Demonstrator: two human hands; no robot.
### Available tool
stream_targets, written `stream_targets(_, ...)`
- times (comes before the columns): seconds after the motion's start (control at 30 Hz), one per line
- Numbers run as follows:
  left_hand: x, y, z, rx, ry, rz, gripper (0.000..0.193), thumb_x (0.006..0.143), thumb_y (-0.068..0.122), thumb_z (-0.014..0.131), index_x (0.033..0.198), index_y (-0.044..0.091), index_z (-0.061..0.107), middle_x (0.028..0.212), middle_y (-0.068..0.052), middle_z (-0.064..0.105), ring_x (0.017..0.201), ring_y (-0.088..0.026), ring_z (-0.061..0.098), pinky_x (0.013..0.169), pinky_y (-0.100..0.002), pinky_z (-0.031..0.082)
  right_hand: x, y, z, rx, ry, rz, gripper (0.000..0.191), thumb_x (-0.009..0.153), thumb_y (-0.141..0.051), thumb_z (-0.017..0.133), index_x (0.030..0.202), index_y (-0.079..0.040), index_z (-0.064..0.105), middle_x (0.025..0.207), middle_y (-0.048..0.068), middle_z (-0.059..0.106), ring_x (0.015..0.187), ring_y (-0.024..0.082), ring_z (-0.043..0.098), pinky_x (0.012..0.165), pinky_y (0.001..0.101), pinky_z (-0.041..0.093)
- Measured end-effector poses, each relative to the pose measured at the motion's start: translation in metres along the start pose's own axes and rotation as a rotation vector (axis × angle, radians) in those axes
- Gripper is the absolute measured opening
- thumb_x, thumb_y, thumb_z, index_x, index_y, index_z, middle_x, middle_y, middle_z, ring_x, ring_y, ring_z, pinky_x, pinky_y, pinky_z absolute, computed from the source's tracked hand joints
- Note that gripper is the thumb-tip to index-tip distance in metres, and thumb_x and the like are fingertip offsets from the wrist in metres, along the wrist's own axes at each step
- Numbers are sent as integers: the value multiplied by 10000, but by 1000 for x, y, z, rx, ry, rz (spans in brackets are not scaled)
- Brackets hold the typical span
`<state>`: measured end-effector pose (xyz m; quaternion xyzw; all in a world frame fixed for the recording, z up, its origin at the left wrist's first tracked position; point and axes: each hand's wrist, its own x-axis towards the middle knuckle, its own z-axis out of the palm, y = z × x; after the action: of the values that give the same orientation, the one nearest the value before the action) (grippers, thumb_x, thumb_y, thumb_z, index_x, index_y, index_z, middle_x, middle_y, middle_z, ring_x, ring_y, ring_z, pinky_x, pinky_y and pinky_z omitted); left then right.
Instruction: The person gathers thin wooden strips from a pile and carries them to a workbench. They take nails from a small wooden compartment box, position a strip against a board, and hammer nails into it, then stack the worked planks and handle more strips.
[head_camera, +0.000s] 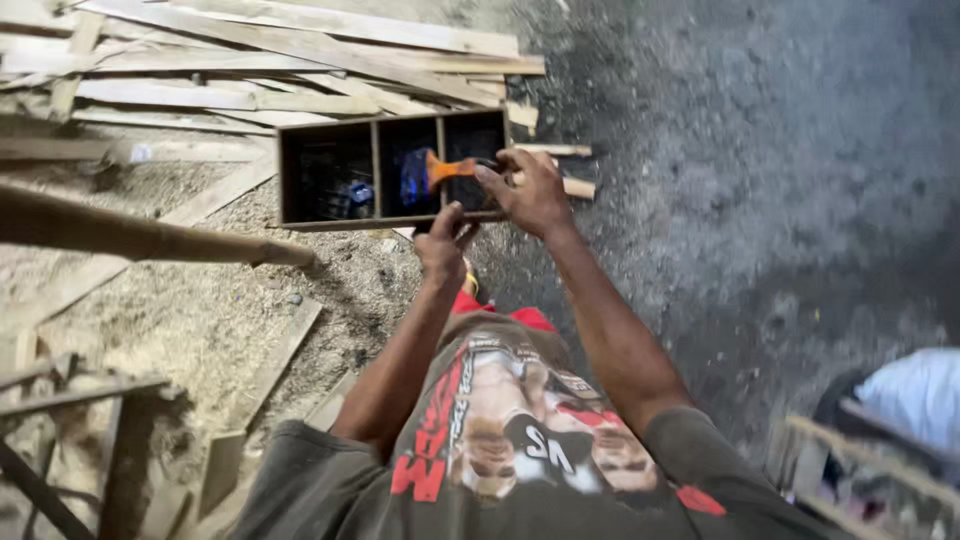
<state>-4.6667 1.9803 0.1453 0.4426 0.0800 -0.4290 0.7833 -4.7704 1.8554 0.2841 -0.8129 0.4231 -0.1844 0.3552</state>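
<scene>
A shallow wooden box (284, 175) with three compartments, dark inside, stands tilted on the sawdust-covered ground in front of me. My right hand (532, 192) holds a paintbrush with an orange handle (448, 167), its bristles inside the right-hand compartment. My left hand (443, 243) grips the box's lower edge just below that compartment. Something blue shows in the middle compartment, though I cannot tell what it is.
Loose wooden planks (300, 60) are piled behind the box. A round wooden pole (140, 236) juts in from the left. Sawdust covers the ground at left; dark ground lies at right. A white bundle (920, 392) and a wooden frame (860, 470) sit at lower right.
</scene>
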Motion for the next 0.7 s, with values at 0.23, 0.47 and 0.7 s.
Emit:
stream_targets(0.23,-55,-8,7,-85,132,141,262,823,142,783,1041,21,705,935,-47,723,829,-191,722,727,-418,646,1,-19,18,44,-87,-263,306,927,-339,764,1008,-45,774,905,119,768,822,187,725,755,339,566)
stream_targets(0.47,-124,7,-77,-157,494,286,215,845,155,793,960,-7,711,903,-107,737,747,-212,728,683,-426,649,-32,-61,83,291,-700,-255,225,978,-225,691,952,-7,741,747,27,712,638,72,631,561,257,506)
stream_targets(0.7,-187,37,-186,-457,798,521,231,743,95,819,892,75,643,812,-59,712,667,-202,717,626,-455,668,-110,-151,177,695,-1106,-238,214,1088,-163,603,1024,9,713,811,34,675,606,98,582,516,248,437)
